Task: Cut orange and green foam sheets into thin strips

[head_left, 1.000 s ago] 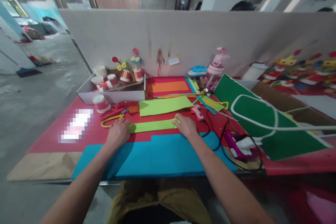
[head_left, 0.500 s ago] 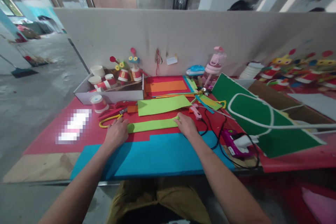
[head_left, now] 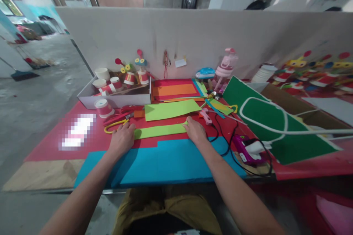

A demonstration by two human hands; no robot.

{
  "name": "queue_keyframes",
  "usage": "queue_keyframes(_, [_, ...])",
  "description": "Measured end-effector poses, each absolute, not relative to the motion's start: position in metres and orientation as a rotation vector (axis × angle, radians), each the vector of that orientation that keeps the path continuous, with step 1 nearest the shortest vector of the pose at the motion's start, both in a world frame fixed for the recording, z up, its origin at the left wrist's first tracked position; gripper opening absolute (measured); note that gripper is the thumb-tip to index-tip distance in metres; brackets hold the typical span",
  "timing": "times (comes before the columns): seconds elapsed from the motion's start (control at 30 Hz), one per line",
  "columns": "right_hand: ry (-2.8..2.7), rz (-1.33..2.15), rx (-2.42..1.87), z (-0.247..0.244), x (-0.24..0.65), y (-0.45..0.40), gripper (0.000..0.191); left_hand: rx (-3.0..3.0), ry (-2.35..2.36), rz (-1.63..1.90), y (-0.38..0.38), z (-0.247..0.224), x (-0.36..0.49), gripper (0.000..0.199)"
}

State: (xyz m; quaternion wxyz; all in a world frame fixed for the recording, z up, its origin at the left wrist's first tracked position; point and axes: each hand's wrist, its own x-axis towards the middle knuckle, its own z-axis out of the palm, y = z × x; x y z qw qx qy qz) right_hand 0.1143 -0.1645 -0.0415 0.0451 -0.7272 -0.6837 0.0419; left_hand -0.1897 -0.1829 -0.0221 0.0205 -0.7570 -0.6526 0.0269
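A narrow light-green paper strip [head_left: 160,131] lies crosswise on the red tabletop, just beyond the blue sheets. My left hand [head_left: 122,140] is closed at its left end, palm down, and hides that end. At the other end, my right hand [head_left: 195,131] pinches the strip between thumb and fingers, and a small bit of green shows above the thumb. A wider light-green paper sheet [head_left: 172,110] lies right behind the strip. Yellow-handled scissors [head_left: 116,126] lie just beyond my left hand. A pink glue gun [head_left: 206,116] is close to my right hand.
Blue sheets [head_left: 171,165] cover the near edge. Back left stands a white box [head_left: 118,100] with paper cups and cup figures; another cup [head_left: 104,108] stands before it. On the right are a purple power strip [head_left: 245,150], cables and a green board [head_left: 286,128].
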Motion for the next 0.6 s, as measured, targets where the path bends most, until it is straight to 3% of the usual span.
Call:
queue_keyframes(0.3, [-2.065, 0.009, -2.193, -0.043, 0.113, -0.169, 0.029, -2.706, -1.297, 0.015, -0.179, -0.025, -0.198, 0.073])
queue_keyframes(0.6, [-2.065, 0.029, -2.189, -0.044, 0.113, -0.169, 0.032, -2.739, -1.041, 0.156, -0.17, -0.027, -0.2, 0.083])
